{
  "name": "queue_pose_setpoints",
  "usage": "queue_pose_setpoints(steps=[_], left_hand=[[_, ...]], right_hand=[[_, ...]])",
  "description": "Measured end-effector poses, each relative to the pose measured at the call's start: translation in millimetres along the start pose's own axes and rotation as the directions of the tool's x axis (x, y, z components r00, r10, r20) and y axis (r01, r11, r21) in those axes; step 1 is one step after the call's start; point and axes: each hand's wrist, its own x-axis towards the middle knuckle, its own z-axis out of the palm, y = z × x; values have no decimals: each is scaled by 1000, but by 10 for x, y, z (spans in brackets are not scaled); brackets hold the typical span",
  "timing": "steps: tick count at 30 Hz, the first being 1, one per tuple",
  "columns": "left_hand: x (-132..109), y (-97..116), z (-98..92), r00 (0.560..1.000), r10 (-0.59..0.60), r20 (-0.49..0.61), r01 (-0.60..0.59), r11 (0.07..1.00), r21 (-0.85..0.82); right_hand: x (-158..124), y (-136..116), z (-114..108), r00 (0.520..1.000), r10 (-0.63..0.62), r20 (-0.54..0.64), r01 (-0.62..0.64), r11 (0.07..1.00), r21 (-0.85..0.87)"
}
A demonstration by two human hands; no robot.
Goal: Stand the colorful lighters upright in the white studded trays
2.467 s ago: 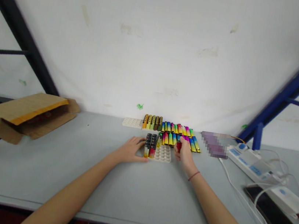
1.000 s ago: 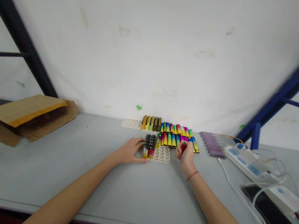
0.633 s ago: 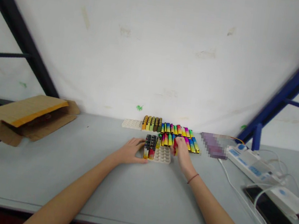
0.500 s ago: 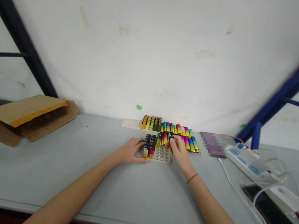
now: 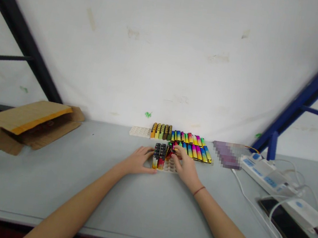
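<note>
A white tray (image 5: 166,168) with round slots lies on the grey table (image 5: 135,206), and several lighters (image 5: 159,154) stand upright in its left part. My left hand (image 5: 138,159) rests flat beside the tray's left edge, fingers spread and touching it. My right hand (image 5: 182,163) is over the tray, fingers closed on a red lighter (image 5: 173,151) held above the slots next to the standing ones. Behind the tray lies a row of colourful lighters (image 5: 194,151) flat on the table.
A second white tray (image 5: 140,131) with upright lighters (image 5: 161,131) stands at the back. An open cardboard box (image 5: 26,122) lies at the left. Power strips (image 5: 269,174) with white cables and a dark device (image 5: 294,228) are at the right. A blue frame post (image 5: 273,145) rises behind them.
My right hand carried the red lighter from the lying row leftward to above the tray's slots. My left hand stayed at the tray's left edge.
</note>
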Motion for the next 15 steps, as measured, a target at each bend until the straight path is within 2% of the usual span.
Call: queue_pose_setpoints(steps=[5,9,12,15], left_hand=[[1,-9,6,1000,-2,0,2,1000,6],[-1,-13,5,1000,11,-2,-11,1000,5],[-1,-14,4,1000,10,-3,-10,1000,3],[0,-14,2,1000,5,-3,-5,1000,6]], right_hand=[[28,-12,-30,986,-153,64,163,960,-229],[29,-29,-52,976,-178,124,208,932,-299],[54,-11,-165,987,-123,107,155,908,-389],[105,123,-400,998,34,-50,-56,841,-538]])
